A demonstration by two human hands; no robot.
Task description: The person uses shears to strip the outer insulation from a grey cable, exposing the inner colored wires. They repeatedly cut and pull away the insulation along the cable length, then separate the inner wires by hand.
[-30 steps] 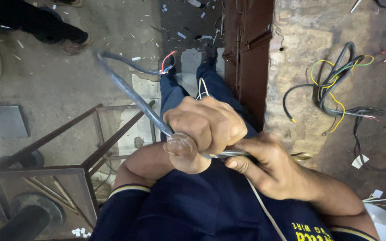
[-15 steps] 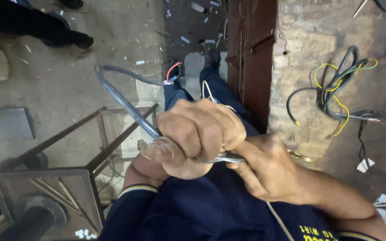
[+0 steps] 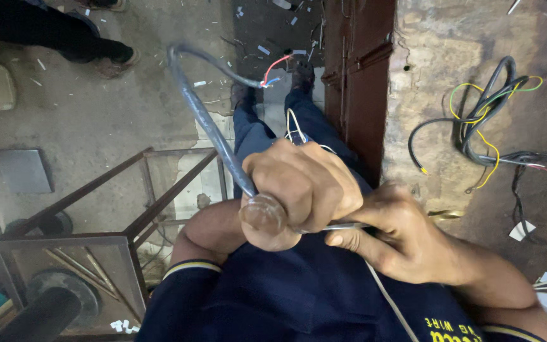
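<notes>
My left hand (image 3: pixel 302 187) is a closed fist around a thick grey cable (image 3: pixel 205 117), in front of my dark blue shirt. A clear round plastic piece (image 3: pixel 262 213) sits at the fist's lower end. The cable rises out of the fist, loops over at the upper left and ends in bare red, blue and white wires (image 3: pixel 269 77). My right hand (image 3: pixel 403 237) touches the fist from the right and pinches a thin metal tool (image 3: pixel 344 225) whose tip goes into the fist. A thin white wire (image 3: pixel 390 303) trails down across my shirt.
A rusty metal frame stand (image 3: pixel 96 237) is at the lower left. A brown metal door post (image 3: pixel 359 82) stands ahead, beside a rough wall. Loose black, yellow and green cables (image 3: pixel 485 120) lie at the right. Another person's leg and shoe (image 3: pixel 90 41) are at the top left.
Both hands stay pressed together in the same grip. The cable's loop has swung a little upward and to the right, and the view has shifted slightly.
</notes>
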